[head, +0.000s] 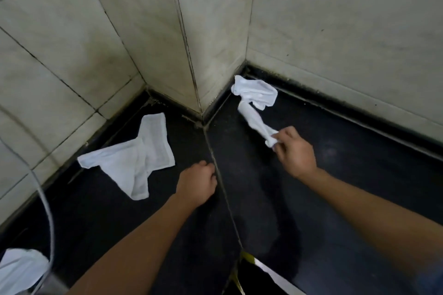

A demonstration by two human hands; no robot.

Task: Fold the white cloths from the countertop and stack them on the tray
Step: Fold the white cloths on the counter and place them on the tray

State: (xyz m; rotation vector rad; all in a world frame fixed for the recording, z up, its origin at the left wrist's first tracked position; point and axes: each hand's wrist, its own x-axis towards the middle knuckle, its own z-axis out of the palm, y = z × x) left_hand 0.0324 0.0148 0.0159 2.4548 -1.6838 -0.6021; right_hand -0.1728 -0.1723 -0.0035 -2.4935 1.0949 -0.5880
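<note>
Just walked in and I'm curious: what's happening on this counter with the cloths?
A person is handling white cloths on a black countertop. The right hand pinches one end of a twisted cloth lying in the tiled corner. The left hand rests on the counter, holding nothing. Another crumpled cloth lies to its left. Neither is folded yet.

Dim, flat light; faint sheen on dark worktop (311,175); wide-angle bends wall tiles (335,31); soft focus, edges blurred.
</note>
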